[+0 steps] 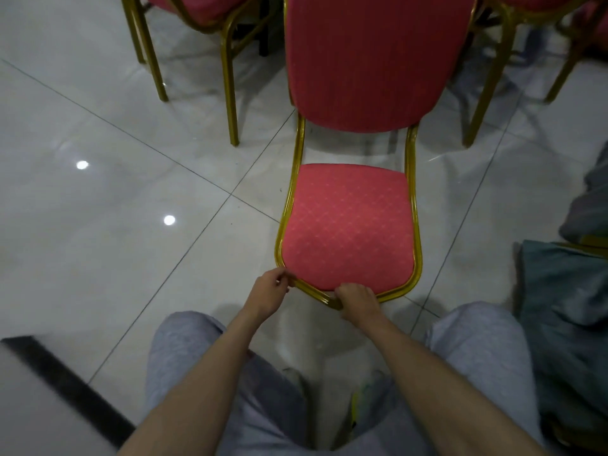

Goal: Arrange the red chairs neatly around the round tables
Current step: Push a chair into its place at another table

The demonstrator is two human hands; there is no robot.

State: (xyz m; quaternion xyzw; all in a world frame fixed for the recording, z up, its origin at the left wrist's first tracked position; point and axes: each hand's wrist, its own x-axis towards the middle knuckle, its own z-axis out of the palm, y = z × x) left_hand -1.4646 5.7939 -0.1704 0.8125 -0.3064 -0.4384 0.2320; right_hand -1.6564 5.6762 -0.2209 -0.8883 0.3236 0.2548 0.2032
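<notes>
Trousers: loose light-grey marled jersey sweatpants [184, 350]
Forearms [210, 363]: bare
Shoes: pale trainers [357, 406], yellow-green trim

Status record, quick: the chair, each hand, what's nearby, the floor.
chair: red padded chair with gold metal frame, seat front toward person
left hand: grips front rail at its left corner
right hand: grips front rail near middle
behind: other red gold-framed chairs
right edge: teal-grey cloth
floor: glossy white tiles
round tables: not in view

Floor [98, 120] was glossy pale tile, with thin dark grout lines running diagonally. Two round light reflections [82, 164] shone at left. Crumpled teal-grey cloth [566, 291] lay at right edge. Black strip [65, 383] crossed lower-left corner.
</notes>
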